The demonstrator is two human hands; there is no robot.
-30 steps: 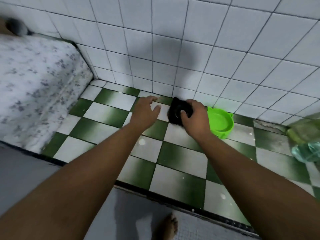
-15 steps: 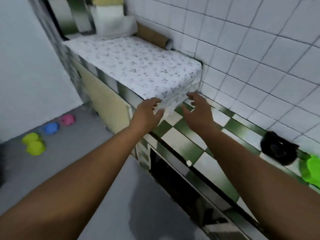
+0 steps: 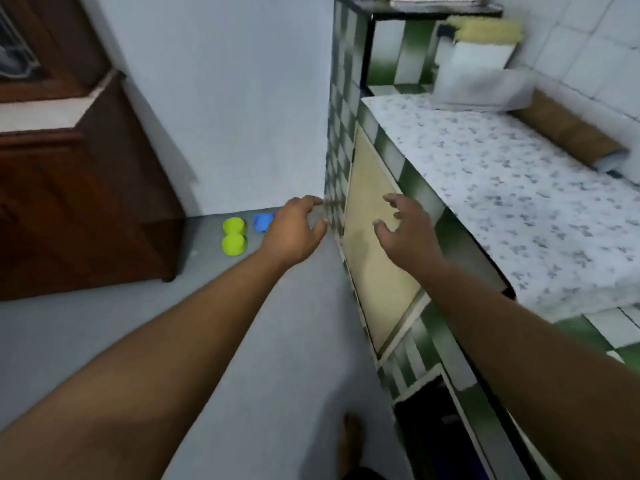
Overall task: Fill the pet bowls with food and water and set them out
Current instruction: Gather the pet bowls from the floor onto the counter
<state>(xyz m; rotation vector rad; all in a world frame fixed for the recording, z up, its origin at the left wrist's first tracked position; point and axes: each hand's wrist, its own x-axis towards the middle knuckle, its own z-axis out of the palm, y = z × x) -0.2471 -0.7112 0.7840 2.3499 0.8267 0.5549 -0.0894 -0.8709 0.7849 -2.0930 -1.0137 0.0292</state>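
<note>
Blurry frame, edges smeared. The blue bowl (image 3: 262,223) on the floor (image 3: 284,341) is half hidden behind the L grip (image 3: 298,230), so its contents can't be told. Two yellow-green bowls (image 3: 234,236) sit touching each other just left of it, near the wall (image 3: 225,98); their insides aren't readable either. The dark gap under the tabletop (image 3: 502,188), bottom right, is too murky to make out. A bare foot (image 3: 351,441) is partly cut off low in the frame. The white & yellow stuff at the tabletop's far end is too blurred to name.

L grip: fingers spread & loosely curled, holding nothing, up in the air. In view the blue bowl sits right at its left edge, w/ the yellow-green pair a bit further left. R grip (image 3: 405,230): same, fingers apart, empty, in front of the cream cupboard door (image 3: 374,265), well apart from the bowls.

Vs 0.5 s ago: the view has swung left. The black bowl & green bowl on the tiled tabletop are out of frame now, and the pink bowl is no longer visible. The floor bowls now sit nearer mid-frame. Both grips were empty then too.
</note>
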